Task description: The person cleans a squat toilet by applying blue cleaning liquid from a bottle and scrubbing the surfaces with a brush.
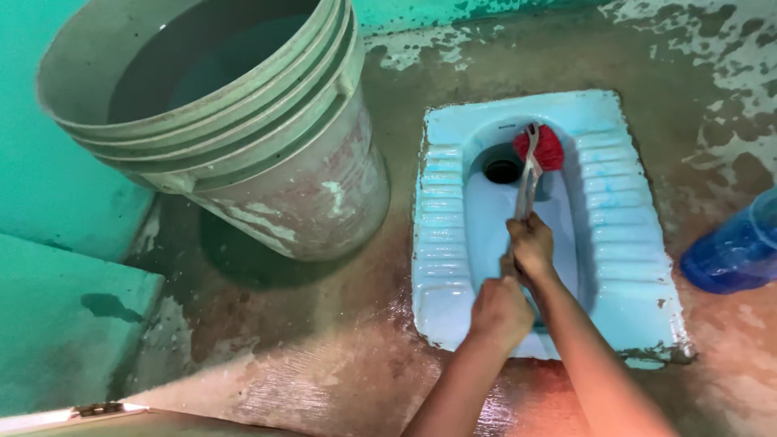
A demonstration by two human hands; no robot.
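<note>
A light blue squat toilet pan (631, 243) is set into the wet concrete floor. Both my hands grip one toilet brush handle (528, 182). My right hand (531, 245) holds it higher up, my left hand (500, 311) just below and nearer me. The brush's red bristle head (545, 147) presses against the far inner wall of the pan, right beside the dark drain hole (503, 171). The handle is pale and slants away from me.
A large grey plastic bucket (267, 154) holding water stands to the left of the pan. A blue translucent container (736, 251) lies at the right edge. Teal painted walls (48, 178) rise on the left. Wet floor lies around the pan.
</note>
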